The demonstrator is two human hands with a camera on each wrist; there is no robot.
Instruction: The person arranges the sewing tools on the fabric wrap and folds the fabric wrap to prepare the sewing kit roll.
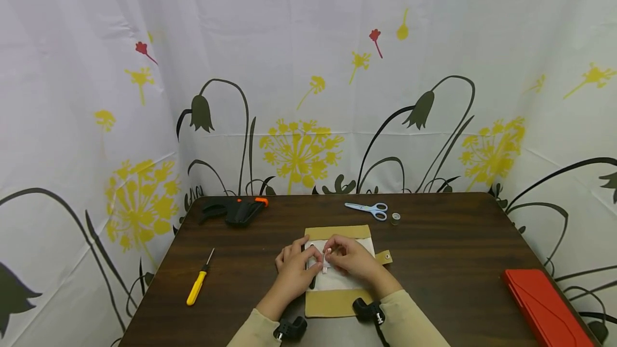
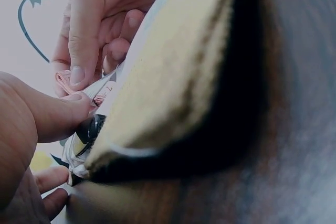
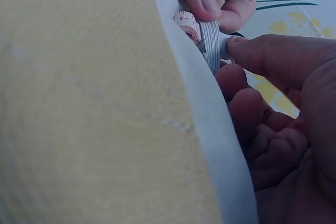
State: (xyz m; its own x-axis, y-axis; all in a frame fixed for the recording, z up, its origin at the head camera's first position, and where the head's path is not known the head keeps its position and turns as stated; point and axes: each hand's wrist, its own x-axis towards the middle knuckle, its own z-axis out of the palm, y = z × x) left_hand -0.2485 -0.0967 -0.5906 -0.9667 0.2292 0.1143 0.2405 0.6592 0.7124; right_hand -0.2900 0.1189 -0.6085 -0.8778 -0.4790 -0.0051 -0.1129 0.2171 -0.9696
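Observation:
A tan cloth pouch with a white lining (image 1: 337, 281) lies spread out on the dark table in the head view. A rolled tape measure (image 3: 187, 26), white with red marks, sits by a ribbed white elastic band (image 3: 212, 45) on the lining. My left hand (image 1: 295, 268) pinches the band, its thumb against it in the left wrist view. From the other side, my right hand (image 1: 355, 259) pinches a pinkish end of the tape between thumb and finger. A black item (image 2: 92, 128) shows beside the left thumb.
Light blue scissors (image 1: 370, 210) and a small round item (image 1: 396, 219) lie behind the pouch. A black glue gun (image 1: 238, 211) is at the back left, a yellow-handled screwdriver (image 1: 197, 285) nearer on the left. On the right edge rests a red case (image 1: 547, 307).

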